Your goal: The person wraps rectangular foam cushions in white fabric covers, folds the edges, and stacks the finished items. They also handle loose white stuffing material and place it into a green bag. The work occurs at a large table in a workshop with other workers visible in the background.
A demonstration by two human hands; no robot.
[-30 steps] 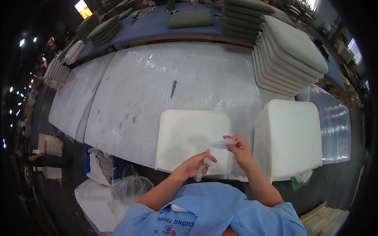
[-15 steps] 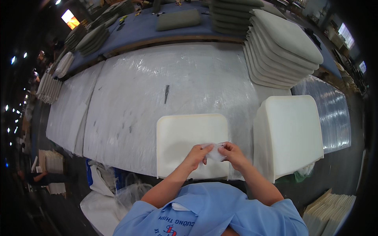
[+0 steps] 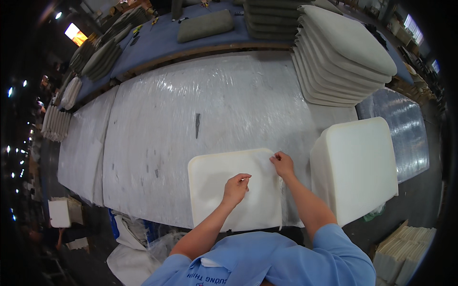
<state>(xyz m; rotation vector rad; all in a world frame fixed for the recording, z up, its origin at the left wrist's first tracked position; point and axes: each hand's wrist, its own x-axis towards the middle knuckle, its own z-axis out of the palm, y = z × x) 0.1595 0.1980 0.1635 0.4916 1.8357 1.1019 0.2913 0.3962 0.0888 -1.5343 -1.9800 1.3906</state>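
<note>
At near left, one blue-edged sack [image 3: 151,232] with white, flat material inside, and crumpled clear plastic [image 3: 167,244] just beside it. At near centre, on the film-wrapped tabletop [image 3: 229,105], one white square pad [image 3: 210,183], smooth, flat and round-cornered. Above its middle, the left hand [image 3: 234,190], thumb and index finger drawn close together; cannot tell whether gripping anything. By its far right corner, the right hand [image 3: 283,165], fingertips pinched on a faint wisp of translucent film [image 3: 261,164]. Just right of the pad, one stack of white pads [image 3: 365,167], similarly round-cornered; cannot count the layers. At far right, one taller stack of pale grey cushions [image 3: 343,52], matte, with soft rounded edges. Farther off, on a blue tabletop [image 3: 152,43], one grey-green cushion [image 3: 206,25] lying flat, left of one stack of dark cushions [image 3: 269,24]. At near right, cream slabs [image 3: 405,252] packed closely.
</note>
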